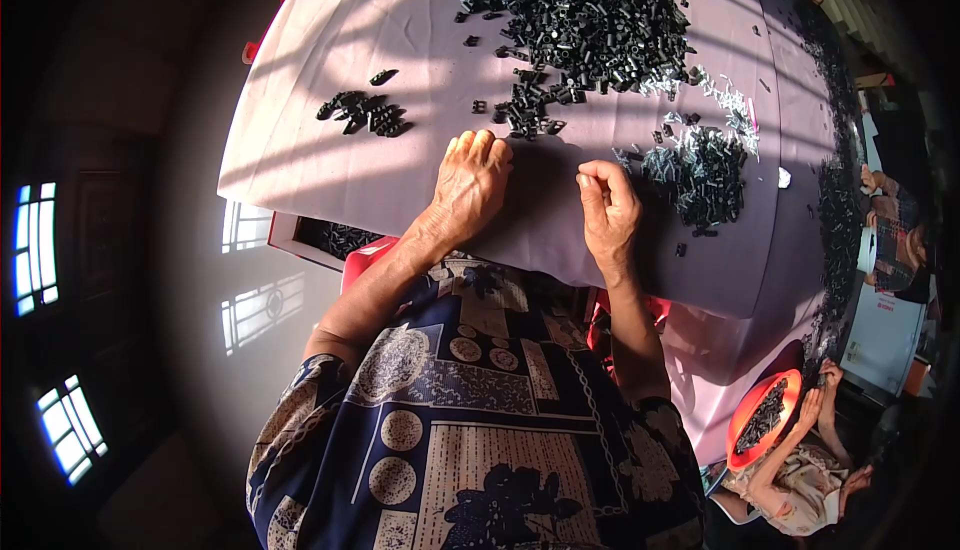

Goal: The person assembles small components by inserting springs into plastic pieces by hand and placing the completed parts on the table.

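My left hand (472,182) rests on the cloth-covered table (420,40) with its fingers curled down. Whatever its fingertips hold is hidden beneath them. Just beyond it lie loose small black plastic parts (530,105), trailing from a large heap of the same parts (590,20). My right hand (610,208) is raised over the near side, thumb and forefinger pressed together. Anything in that pinch is too small to make out. To its right is a pile of small dark grey pin-like pieces (705,178). A small group of longer black pieces (362,112) lies left of my left hand.
White slim pieces (738,110) lie scattered beyond the grey pile. An open box of black parts (340,238) is under the table's left edge. At the right, another person's hands (815,400) are by an orange basin (745,420) of dark parts. More people sit farther along.
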{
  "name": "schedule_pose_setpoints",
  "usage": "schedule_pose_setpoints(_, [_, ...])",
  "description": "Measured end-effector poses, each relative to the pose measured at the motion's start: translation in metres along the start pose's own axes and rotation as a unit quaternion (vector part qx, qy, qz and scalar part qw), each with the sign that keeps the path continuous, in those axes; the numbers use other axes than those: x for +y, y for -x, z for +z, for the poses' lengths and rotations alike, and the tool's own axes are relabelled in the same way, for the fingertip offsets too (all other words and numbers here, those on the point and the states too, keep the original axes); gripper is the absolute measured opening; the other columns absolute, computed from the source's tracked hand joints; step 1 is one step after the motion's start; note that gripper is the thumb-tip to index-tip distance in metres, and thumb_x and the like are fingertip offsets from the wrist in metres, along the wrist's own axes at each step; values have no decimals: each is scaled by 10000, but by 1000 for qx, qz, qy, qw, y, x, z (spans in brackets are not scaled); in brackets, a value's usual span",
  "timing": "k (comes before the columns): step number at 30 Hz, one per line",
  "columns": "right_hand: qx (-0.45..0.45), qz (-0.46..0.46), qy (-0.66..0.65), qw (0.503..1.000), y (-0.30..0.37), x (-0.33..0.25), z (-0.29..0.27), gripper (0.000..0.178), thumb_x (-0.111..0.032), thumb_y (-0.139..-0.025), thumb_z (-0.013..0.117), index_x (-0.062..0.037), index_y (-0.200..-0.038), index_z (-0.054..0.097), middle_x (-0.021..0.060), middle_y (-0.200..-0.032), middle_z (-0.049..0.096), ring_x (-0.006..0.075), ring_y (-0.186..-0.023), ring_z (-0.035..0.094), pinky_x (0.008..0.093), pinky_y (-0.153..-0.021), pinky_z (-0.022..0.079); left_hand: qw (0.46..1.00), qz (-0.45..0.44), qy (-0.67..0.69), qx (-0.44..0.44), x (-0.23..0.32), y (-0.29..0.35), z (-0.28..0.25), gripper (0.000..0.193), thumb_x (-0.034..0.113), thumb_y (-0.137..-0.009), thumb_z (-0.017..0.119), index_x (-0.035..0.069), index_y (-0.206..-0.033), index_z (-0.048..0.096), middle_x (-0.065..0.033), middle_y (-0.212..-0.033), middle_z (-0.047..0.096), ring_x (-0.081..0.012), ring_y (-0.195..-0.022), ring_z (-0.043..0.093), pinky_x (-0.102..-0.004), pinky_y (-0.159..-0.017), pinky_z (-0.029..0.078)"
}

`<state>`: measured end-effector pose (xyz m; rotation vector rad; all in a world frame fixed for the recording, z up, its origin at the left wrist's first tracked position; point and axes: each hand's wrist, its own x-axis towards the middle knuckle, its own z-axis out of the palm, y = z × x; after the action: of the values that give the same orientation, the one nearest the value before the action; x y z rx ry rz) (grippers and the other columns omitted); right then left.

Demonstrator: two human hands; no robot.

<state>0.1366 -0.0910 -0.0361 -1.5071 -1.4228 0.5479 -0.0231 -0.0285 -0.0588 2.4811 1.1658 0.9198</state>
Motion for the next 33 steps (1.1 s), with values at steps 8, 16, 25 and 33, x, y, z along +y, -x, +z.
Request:
schedule_pose_setpoints(8, [-4, 22, -1, 1000, -7, -1, -1, 75, -9, -721, 484, -1, -795, 493, 51, -670, 483, 117, -555, 455, 218, -532, 384, 934, -211, 282, -60, 17, -15, -21, 137, 53, -602, 559, 43, -707, 470, -92, -682, 467, -249, -675, 468, -336, -603, 374])
schedule_pose_setpoints(16, [-8, 27, 0, 1000, -14, 0, -9, 73, 2, -711, 490, -2, -784, 496, 56, -671, 483, 123, -562, 466, 222, -525, 384, 999, 23, -25, 24, 2, -38, 3, 135, 110, -630, 543, 64, -737, 476, -95, -718, 442, -241, -675, 443, -332, -600, 353])
schedule_pose_setpoints(25, [-13, -16, 5, 1000, -15, -17, -2, 75, 7, -706, 485, -6, -779, 493, 62, -678, 488, 132, -543, 457, 227, -507, 380, 975, 75, -194, -74, 4, -97, 13, 209, 117, -633, 476, 63, -833, 500, -92, -805, 472, -227, -781, 436, -316, -670, 334])
schedule_pose_setpoints(33, [-10, -28, 18, 999, -16, -17, -11, 87, 18, -700, 484, -8, -783, 490, 72, -682, 491, 149, -550, 468, 231, -510, 385, 972, 127, -177, -93, 10, -99, 16, 249, 118, -651, 466, 51, -889, 493, -100, -842, 468, -236, -813, 433, -331, -720, 336])
